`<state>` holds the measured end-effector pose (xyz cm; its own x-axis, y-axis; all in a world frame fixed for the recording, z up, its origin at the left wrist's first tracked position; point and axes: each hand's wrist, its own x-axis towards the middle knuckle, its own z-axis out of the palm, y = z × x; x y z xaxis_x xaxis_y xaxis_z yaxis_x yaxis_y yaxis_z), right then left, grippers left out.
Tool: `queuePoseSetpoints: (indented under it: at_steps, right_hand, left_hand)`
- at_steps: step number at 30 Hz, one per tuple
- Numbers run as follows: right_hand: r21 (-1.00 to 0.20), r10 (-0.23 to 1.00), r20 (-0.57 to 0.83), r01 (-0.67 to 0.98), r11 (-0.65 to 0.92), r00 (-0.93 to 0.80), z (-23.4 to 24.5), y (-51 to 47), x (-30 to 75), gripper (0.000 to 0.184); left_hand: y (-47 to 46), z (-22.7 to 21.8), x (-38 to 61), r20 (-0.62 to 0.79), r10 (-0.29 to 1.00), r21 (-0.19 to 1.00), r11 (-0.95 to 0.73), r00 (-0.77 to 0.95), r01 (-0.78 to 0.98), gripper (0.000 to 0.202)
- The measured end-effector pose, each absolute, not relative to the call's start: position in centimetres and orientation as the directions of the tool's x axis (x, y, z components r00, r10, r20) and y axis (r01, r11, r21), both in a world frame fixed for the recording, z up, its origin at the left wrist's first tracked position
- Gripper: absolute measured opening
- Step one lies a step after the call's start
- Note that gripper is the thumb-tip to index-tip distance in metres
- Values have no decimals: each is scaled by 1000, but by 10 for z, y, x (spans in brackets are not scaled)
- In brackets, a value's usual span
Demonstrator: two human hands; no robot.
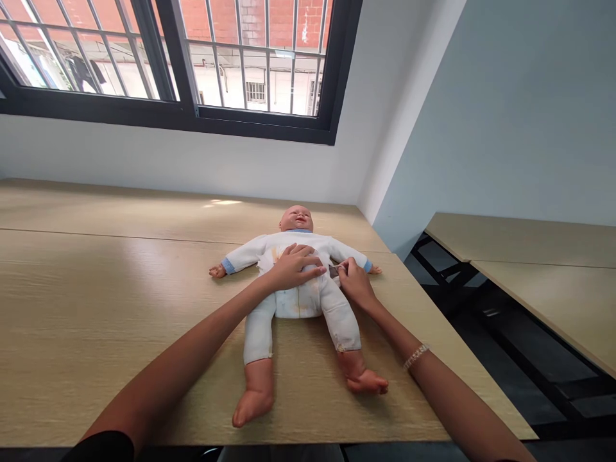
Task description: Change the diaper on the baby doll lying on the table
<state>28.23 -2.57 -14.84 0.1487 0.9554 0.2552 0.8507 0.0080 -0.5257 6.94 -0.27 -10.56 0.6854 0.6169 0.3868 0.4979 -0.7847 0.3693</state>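
Note:
A baby doll [299, 308] lies face up on the table, arms spread and feet toward me. It wears white clothes with blue cuffs and a blue collar. Around its waist is a stained white wrap that looks like a diaper [264, 262]. My left hand [296, 266] rests palm down across the doll's belly, fingers spread. Beside the doll's hip, on the right, my right hand [355, 281] has thumb and finger closed on a thin whitish strip [335, 265] at the wrap's edge. Part of the wrap is hidden under my left hand.
The light wooden table [120, 308] reaches back to the wall below a barred, dark-framed window [260, 122]. Its right edge slopes away past my right forearm. A second wooden table [543, 282] with dark legs stands farther right, across a gap.

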Motion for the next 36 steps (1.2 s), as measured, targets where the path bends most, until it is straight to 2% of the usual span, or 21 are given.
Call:
queuePoseSetpoints:
  at_steps: [15, 21, 29, 36]
  right_hand:
    - [-764, 941, 194, 644, -32, 276, -160, -16, 285, 3]
    - [-845, 933, 176, 535, -20, 313, -166, -10, 288, 8]
    - [-910, 933, 130, 414, -22, 335, -172, -6, 289, 15]
    - [-922, 933, 115, 386, -28, 342, -175, -5, 290, 16]
  left_hand:
    - [-3, -106, 70, 393, 612, 358, -790, 687, 499, 34]
    - [-3, -105, 70, 398, 606, 354, -794, 688, 494, 36]
    - [-3, -106, 70, 400, 604, 346, -796, 689, 497, 38]
    - [-2, -106, 69, 398, 602, 345, -797, 692, 495, 40]
